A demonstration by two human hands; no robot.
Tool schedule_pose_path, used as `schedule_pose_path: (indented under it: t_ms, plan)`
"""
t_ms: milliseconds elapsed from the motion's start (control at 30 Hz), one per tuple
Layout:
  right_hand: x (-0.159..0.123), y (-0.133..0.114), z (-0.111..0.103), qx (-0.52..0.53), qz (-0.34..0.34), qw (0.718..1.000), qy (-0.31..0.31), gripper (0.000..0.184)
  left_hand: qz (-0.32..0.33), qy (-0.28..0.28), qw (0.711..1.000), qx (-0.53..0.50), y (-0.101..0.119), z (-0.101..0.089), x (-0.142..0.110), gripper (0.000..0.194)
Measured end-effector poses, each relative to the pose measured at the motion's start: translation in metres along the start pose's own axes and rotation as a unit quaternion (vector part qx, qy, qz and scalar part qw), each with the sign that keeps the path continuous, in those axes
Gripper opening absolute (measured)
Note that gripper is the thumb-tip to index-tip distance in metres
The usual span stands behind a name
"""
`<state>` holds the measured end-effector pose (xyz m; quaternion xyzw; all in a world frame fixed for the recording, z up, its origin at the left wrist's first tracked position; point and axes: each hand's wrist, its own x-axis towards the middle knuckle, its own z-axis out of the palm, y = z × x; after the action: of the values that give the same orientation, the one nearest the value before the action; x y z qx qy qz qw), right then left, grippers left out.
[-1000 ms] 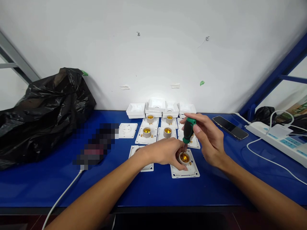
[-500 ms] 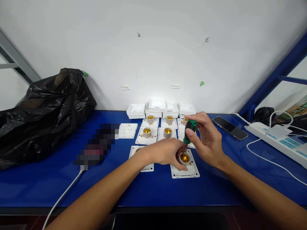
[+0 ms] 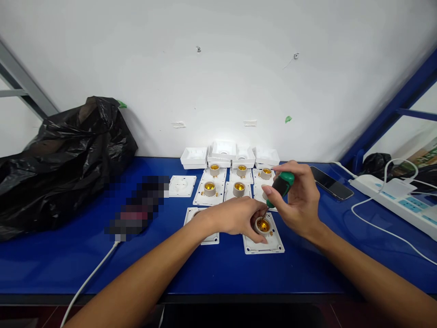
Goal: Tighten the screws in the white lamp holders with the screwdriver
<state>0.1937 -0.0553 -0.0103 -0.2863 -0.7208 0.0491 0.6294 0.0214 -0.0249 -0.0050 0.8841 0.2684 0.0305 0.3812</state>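
My left hand [image 3: 239,217] grips the round lamp socket [image 3: 262,225] from its left side; the socket has a gold-coloured threaded lining and sits on a square white base plate [image 3: 269,246]. In my right hand [image 3: 300,196] is a green and black screwdriver [image 3: 282,186], held between thumb and fingers. Its handle leans to the right and its shaft points down into the socket, where the tip is hidden. Beneath my left wrist lies another white plate [image 3: 211,239], mostly covered by the arm.
Several plates with sockets [image 3: 210,188] stand in rows behind my hands. White covers [image 3: 221,151] are stacked against the wall. On the left are a black plastic bag [image 3: 68,159] and a blurred-out object [image 3: 136,209] with a cable. A phone [image 3: 331,182] and power strip [image 3: 399,200] lie right.
The screwdriver's handle has tipped from nearly upright to leaning right, and my right hand has shifted slightly right with it. My left hand and the socket have stayed in place.
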Motion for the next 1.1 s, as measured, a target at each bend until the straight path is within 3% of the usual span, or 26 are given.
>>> schedule_pose_path:
  t_ms: [100, 233, 367, 567, 733, 933, 1100]
  plan:
    - [-0.0009, 0.001, -0.0021, 0.002, 0.0, 0.999, -0.038, 0.032, 0.001, -0.002, 1.0, -0.003, -0.0004, 0.0001, 0.0001, 0.042]
    - [-0.0052, 0.0014, -0.003, 0.042, 0.048, 0.996, -0.063, 0.039, -0.007, -0.005, 1.0, 0.002, -0.0004, -0.0002, 0.0003, 0.043]
    - [-0.0048, 0.0032, -0.0014, 0.042, 0.014, 0.999, -0.032, 0.043, -0.005, -0.006, 1.0, 0.0, 0.0001, -0.0004, 0.0003, 0.043]
    - [-0.0008, -0.002, -0.0019, 0.026, 0.016, 0.995, -0.095, 0.037, -0.014, -0.004, 1.0, 0.006, 0.0, 0.0003, 0.0003, 0.043]
    - [0.0012, -0.0014, -0.0015, 0.003, -0.017, 0.999, -0.039, 0.038, -0.007, 0.007, 1.0, 0.004, -0.0006, 0.0013, 0.0001, 0.043]
    - [0.0013, -0.0031, -0.0021, 0.019, 0.011, 0.997, -0.077, 0.034, -0.021, -0.016, 1.0, -0.007, -0.001, 0.0002, 0.0007, 0.043]
    - [0.001, -0.0028, -0.0018, 0.025, 0.016, 0.999, -0.043, 0.036, -0.009, 0.0, 1.0, -0.002, -0.0022, 0.0016, 0.0009, 0.042]
